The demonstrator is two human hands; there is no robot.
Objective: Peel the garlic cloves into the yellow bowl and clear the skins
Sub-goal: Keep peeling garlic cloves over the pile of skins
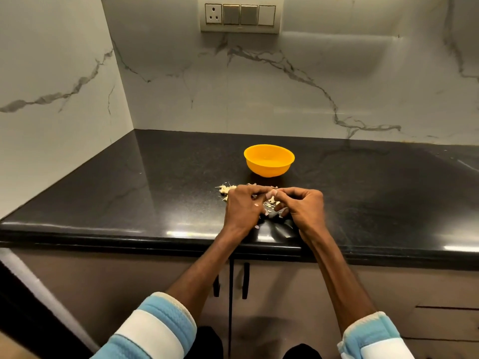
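Observation:
A yellow bowl (269, 159) stands upright on the black counter (129, 198), just beyond my hands. My left hand (242, 207) and my right hand (302, 206) meet above the counter with fingers curled, pinching a small pale garlic clove (272, 194) between their fingertips. Loose garlic skins (270, 203) lie under and between the hands, and more pale bits of garlic or skin (226, 189) lie to the left of my left hand. What the bowl holds is not visible.
Marble walls close the counter at the back and left, forming a corner. A switch panel (241, 14) sits on the back wall. The counter's front edge runs just under my wrists, with cabinet doors (230, 286) below.

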